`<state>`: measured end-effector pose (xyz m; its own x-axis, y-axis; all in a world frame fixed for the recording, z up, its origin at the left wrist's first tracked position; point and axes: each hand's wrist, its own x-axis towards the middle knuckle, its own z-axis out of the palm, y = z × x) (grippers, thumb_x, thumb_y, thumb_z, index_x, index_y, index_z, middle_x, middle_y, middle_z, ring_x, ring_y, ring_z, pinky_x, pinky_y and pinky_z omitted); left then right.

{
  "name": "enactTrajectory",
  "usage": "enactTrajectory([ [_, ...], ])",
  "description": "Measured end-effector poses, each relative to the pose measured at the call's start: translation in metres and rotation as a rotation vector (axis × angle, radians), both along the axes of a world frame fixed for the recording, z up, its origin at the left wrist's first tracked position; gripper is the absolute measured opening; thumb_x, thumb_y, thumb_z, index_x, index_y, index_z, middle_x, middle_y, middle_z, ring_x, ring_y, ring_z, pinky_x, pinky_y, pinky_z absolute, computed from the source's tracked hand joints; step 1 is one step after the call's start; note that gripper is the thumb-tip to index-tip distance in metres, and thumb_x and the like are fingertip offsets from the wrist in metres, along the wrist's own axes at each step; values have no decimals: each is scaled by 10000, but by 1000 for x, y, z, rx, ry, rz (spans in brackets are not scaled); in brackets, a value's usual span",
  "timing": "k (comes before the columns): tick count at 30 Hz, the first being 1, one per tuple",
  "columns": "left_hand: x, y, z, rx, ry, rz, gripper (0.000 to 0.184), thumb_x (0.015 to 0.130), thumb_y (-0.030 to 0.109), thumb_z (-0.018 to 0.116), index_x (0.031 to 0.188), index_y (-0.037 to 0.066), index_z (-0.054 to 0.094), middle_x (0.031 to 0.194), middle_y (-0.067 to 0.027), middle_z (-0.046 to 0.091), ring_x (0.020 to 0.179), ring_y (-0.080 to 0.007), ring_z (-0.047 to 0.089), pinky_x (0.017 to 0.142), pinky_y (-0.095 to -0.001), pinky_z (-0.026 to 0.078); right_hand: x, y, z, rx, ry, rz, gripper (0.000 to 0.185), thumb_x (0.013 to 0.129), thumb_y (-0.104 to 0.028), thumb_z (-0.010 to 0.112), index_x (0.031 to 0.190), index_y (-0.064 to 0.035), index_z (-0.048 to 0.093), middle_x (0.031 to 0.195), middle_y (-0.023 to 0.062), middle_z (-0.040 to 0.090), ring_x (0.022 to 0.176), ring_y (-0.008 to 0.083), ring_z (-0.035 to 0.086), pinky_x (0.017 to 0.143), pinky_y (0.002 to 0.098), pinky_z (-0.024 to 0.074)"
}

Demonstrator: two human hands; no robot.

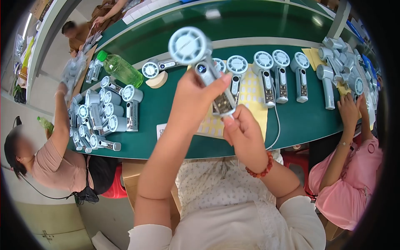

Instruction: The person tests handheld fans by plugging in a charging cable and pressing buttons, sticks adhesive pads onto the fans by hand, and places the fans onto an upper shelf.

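A light-blue handheld fan (pixel 188 46) is tilted up in front of me, its round grille at the upper left. A small lit display shows on its handle. My left hand (pixel 195 95) is wrapped around the handle, thumb across its front. My right hand (pixel 245 130), with a red bead bracelet (pixel 261 166) on the wrist, pinches the bottom end of the handle. Whether a small piece is between those fingertips, I cannot tell. Behind my hands lies a yellow sheet (pixel 257 121) with rows of small pale labels. Several similar fans (pixel 263 61) lie along its far side.
A pile of fans (pixel 95 112) is on the left of the green table (pixel 156 98), near a green-capped bottle (pixel 121 70) and a cream round piece (pixel 156 80). More fans (pixel 342 62) are heaped at right. A white cable (pixel 278 129) crosses the table. Co-workers sit on both sides.
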<state>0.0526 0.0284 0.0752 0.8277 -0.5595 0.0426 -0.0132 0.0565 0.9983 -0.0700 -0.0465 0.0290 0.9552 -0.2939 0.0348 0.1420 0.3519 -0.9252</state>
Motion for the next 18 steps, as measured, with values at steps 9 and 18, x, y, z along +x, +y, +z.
enactTrajectory([
  [9, 232, -40, -1, 457, -174, 258, 336, 755, 296, 718, 855, 4, 586, 741, -30, 561, 634, -110, 530, 587, -257, 453, -22, -33, -5, -437, 19, 58, 144, 927, -150, 530, 859, -36, 476, 585, -14, 470, 533, 30, 378, 476, 210, 336],
  [18, 323, -94, -58, 1163, -509, 308, 499, 642, 459, 742, 801, -11, 693, 852, -186, 673, 840, -290, 657, 765, -356, 503, -27, -58, -30, 7, 196, 34, 106, 943, -107, 479, 915, -5, 467, 621, -40, 458, 553, 0, 346, 487, 175, 301],
])
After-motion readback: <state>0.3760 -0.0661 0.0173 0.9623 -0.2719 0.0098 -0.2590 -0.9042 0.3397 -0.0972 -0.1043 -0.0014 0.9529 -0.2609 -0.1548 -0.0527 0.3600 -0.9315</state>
